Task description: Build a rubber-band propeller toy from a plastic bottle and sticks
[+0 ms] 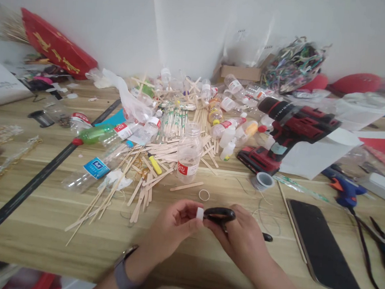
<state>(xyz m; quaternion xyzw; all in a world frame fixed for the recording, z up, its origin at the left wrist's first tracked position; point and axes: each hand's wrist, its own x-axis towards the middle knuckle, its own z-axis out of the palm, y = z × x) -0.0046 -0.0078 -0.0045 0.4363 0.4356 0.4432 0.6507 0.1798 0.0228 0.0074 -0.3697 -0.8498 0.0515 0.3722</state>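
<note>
Small white piece [200,213] is pinched upright by left hand [171,228] | black-handled tool [219,213], just right, is clasped by right hand [247,234]

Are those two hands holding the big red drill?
No, the drill stands on the table; the right hand holds black scissors and the left hand a small white thing.

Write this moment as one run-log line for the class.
left hand: grip on small white piece | right hand: black-handled scissors beside it | beyond: white ring, clear bottle
</note>
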